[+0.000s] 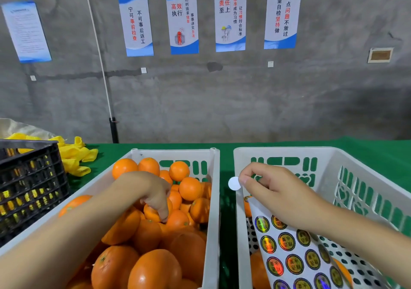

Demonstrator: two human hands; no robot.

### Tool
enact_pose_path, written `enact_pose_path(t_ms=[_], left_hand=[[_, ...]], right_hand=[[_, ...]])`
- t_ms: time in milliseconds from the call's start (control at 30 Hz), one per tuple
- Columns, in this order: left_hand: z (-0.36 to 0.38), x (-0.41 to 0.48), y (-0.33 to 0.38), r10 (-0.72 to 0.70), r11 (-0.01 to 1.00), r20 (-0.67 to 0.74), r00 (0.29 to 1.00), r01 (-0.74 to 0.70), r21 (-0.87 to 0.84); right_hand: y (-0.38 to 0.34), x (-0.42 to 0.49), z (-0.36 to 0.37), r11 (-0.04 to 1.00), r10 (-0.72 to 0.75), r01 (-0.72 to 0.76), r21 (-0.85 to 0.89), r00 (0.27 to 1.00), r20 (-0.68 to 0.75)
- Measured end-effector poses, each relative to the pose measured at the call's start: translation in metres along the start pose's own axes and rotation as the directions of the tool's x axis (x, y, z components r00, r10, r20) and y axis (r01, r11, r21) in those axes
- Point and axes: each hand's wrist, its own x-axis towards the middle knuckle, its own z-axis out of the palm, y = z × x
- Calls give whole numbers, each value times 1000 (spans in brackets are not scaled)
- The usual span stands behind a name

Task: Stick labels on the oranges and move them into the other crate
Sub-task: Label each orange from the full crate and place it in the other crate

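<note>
Light is even and fairly bright, falling from above. The near oranges (155, 268) carry small white glints, and the sheet of labels (295, 257) flashes a rainbow sheen. The wall (244, 102) darkens toward its lower right. Shadows are soft. The wide lens tilts the posters (182, 19) outward and bows the rim of the right crate (289, 149). The left hand (155, 195) looks slightly blurred.

White label (234, 183) in right hand's (273, 191) fingers (244, 180)

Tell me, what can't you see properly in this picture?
Head view:
- left hand: fingers buried among oranges; grip unclear.
- label pinched by right hand: only its white side shows.
- right crate: contents mostly hidden behind sticker sheet.
- sheet's print: too small.
</note>
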Motion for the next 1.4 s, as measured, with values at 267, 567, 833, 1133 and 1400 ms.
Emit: enact_pose_path(t_ms=[267,567,833,1133,1400], left_hand=[[6,-2,6,7,993,-126,992,-22,-116],[-12,-39,65,26,317,-793,608,-757,-571],[14,-45,100,202,161,-792,576,-818,-553],[14,-44,98,220,178,-799,560,-828,-531],[14,-44,98,211,169,-779,590,-807,-565]], right_hand=[[0,0,-1,999,-5,9,44,995,-103],[11,7,-13,982,73,-132,-137,926,-371],[-2,2,-27,901,-167,-18,-434,907,-386],[-4,1,-23,863,-227,44,-503,923,-310],[-3,2,-23,865,-238,38,-500,909,-342]])
